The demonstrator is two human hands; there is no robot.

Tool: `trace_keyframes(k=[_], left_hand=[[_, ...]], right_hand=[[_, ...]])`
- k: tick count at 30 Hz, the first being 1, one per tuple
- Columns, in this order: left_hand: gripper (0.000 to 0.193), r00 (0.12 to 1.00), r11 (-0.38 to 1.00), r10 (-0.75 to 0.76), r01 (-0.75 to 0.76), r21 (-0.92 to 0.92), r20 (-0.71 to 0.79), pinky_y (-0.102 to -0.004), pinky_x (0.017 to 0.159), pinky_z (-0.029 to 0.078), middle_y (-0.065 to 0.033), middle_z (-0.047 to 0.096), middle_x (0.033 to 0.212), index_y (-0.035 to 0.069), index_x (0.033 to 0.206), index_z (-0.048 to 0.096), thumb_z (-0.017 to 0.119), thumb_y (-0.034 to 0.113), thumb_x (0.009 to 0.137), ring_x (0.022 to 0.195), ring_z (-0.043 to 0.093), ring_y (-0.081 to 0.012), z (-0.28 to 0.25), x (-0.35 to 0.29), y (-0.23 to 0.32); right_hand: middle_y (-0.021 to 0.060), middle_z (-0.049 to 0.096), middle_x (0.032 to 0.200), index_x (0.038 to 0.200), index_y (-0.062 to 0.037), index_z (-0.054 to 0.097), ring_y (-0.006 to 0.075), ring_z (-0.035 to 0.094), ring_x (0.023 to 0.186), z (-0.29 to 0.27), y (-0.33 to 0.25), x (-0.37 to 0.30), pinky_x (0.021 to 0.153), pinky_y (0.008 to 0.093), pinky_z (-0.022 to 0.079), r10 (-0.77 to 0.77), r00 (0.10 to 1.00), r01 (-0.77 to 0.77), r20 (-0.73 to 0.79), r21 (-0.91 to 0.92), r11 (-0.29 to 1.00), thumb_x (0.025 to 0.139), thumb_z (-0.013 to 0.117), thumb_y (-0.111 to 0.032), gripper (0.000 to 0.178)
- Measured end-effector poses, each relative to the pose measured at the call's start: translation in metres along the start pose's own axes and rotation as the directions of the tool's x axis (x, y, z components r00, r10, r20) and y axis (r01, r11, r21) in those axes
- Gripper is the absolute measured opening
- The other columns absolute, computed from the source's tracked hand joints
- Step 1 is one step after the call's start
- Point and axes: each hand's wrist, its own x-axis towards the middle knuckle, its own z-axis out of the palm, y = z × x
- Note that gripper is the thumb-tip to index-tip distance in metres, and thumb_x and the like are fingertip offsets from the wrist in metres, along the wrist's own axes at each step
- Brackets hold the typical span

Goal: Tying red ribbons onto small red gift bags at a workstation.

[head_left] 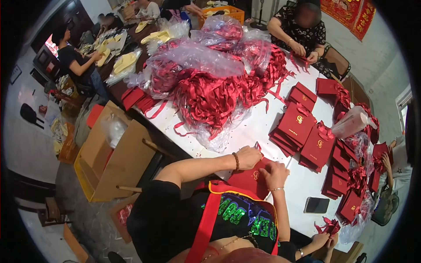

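Observation:
A flat red paper gift bag (247, 183) with a gold print lies at the table's near edge, close to my body. Above its far edge, my left hand (248, 158) is closed, with a small dark-tipped end poking out past the fingers; what it grips is too small to name. My right hand (276, 176) bends over the bag's right edge with the thumb and fingers on it. Ahead is a large heap of dark red ribbons (210, 98), partly inside clear plastic bags (199, 59).
To the right stand stacked red gift bags (293, 122), a phone (316, 205) and a translucent plastic cup (351, 122). A co-worker (302, 35) handles red ribbon across the table; other hands (319, 240) work at lower right. An open cardboard box (115, 153) stands at left.

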Motion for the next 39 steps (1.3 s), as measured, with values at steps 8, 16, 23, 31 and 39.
trace_keyframes(k=[8, 16, 23, 31, 39], left_hand=[[0.011, 0.999, 0.999, 0.05, -0.05, -0.02, -0.023, -0.0459, 0.057, 0.046, -0.0164, 0.059, 0.067, 0.006, 0.065, 0.058, 0.052, 0.013, 0.069, 0.062, 0.058, -0.0357, 0.013, 0.009, 0.013], [0.021, 0.996, 0.972, 0.045, -0.062, -0.226, -0.082, -0.0348, 0.072, 0.047, -0.0158, 0.059, 0.086, 0.003, 0.098, 0.06, 0.051, 0.006, 0.079, 0.082, 0.058, -0.0319, -0.011, 0.011, -0.009], [0.016, 1.0, 0.911, 0.027, -0.027, -0.411, -0.005, -0.0388, 0.065, 0.047, -0.0157, 0.061, 0.079, 0.003, 0.09, 0.055, 0.055, 0.011, 0.077, 0.074, 0.06, -0.032, -0.002, 0.006, 0.026], [0.014, 0.999, 0.957, -0.011, 0.022, -0.29, 0.037, -0.0378, 0.061, 0.048, -0.0151, 0.062, 0.073, 0.003, 0.086, 0.059, 0.057, 0.012, 0.076, 0.069, 0.061, -0.0304, 0.02, 0.006, 0.039], [0.013, 0.999, 0.941, -0.042, 0.042, -0.335, 0.008, -0.0427, 0.064, 0.048, -0.0184, 0.061, 0.071, 0.0, 0.08, 0.058, 0.053, 0.011, 0.075, 0.07, 0.061, -0.0341, 0.021, 0.016, 0.044]], right_hand=[[0.0148, 0.051, 0.081, 0.077, -0.0049, 0.058, 0.0331, 0.049, 0.077, -0.019, 0.019, -0.037, 0.065, 0.0429, 0.041, 0.166, 0.986, -0.166, -0.029, 0.014, 0.986, 0.069, 0.069, -0.028, 0.026], [0.0176, 0.06, 0.086, 0.098, -0.0026, 0.055, 0.0324, 0.058, 0.078, 0.01, 0.027, -0.028, 0.069, 0.037, 0.046, 0.324, 0.941, -0.322, 0.101, 0.57, 0.756, 0.075, 0.065, -0.022, 0.031], [0.001, 0.056, 0.077, 0.098, -0.0022, 0.054, 0.0075, 0.048, 0.067, 0.02, 0.036, -0.045, 0.06, 0.0219, 0.041, 0.422, 0.873, -0.463, 0.244, 0.688, 0.559, 0.076, 0.067, -0.013, 0.028], [-0.0011, 0.052, 0.073, 0.096, -0.0024, 0.054, 0.0065, 0.042, 0.063, 0.021, 0.033, -0.045, 0.056, 0.0212, 0.038, 0.407, 0.889, -0.427, 0.208, 0.696, 0.578, 0.073, 0.07, -0.012, 0.029], [0.0111, 0.054, 0.066, 0.096, -0.0017, 0.054, 0.0184, 0.05, 0.059, 0.011, 0.032, -0.037, 0.057, 0.0304, 0.042, 0.415, 0.878, -0.462, 0.24, 0.655, 0.598, 0.069, 0.071, -0.019, 0.036]])
